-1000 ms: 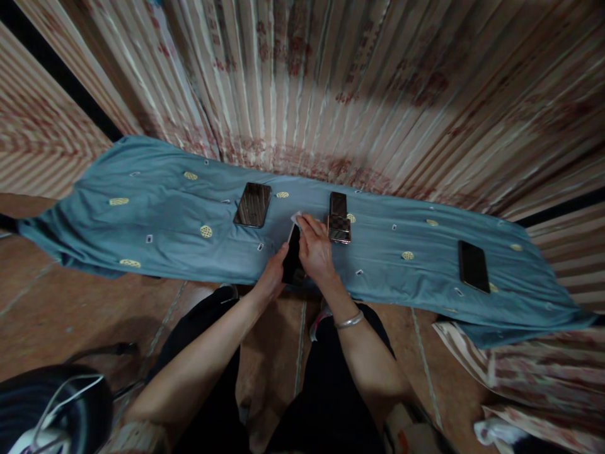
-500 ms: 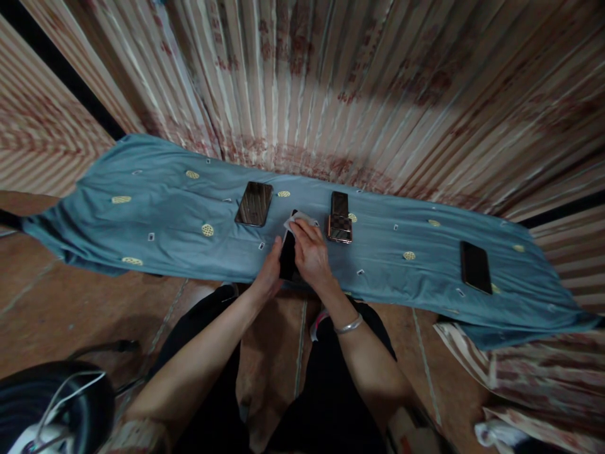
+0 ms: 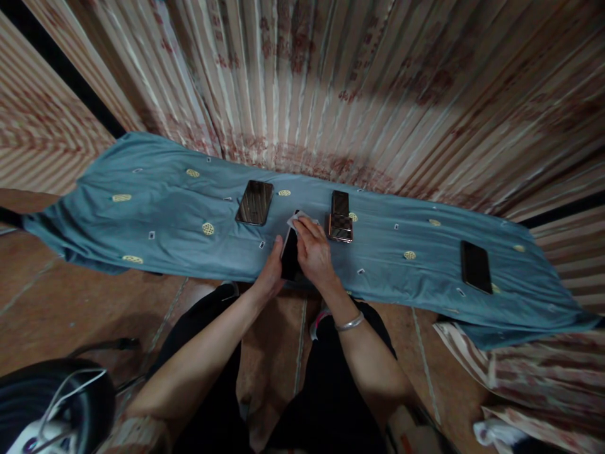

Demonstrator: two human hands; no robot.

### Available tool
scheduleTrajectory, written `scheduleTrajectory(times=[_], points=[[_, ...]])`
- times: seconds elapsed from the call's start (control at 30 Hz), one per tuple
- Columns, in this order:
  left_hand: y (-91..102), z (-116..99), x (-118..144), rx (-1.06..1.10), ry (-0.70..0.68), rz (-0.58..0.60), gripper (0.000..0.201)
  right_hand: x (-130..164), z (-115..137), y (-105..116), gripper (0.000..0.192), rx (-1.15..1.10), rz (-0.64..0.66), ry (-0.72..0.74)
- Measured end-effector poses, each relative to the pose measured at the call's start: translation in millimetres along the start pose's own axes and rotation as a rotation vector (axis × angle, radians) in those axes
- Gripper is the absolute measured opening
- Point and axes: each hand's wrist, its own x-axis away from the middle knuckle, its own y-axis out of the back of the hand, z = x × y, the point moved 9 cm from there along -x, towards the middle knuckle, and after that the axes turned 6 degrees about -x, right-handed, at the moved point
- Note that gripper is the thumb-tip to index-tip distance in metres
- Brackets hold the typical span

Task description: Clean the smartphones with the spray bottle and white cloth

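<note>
Left hand (image 3: 270, 272) grips the phone (image 3: 289, 255) (upright); right hand (image 3: 312, 252) pinches white cloth (image 3: 293, 219).

Glossy dark glass phone (image 3: 289, 255) between the fingers (image 3: 278, 249); white soft wipe (image 3: 293, 219) at the fingertips; matt blue cloth (image 3: 165, 221) beneath.

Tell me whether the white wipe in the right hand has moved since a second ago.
Barely: the white wipe stays at the held phone's top end, level with the checkered phone.
</note>
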Motion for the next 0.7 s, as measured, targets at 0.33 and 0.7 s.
scheduleTrajectory(times=[0.33, 0.7], points=[[4.5, -7, 0, 0.033, -0.016, -0.026, 0.056, 5, 9, -9, 0.046, -0.015, 0.052, 0.018], [-1.0, -1, 5, -0.013, 0.030, -0.036, 0.058, -6, -7, 3, 0.048, 0.045, -0.032, -0.006]])
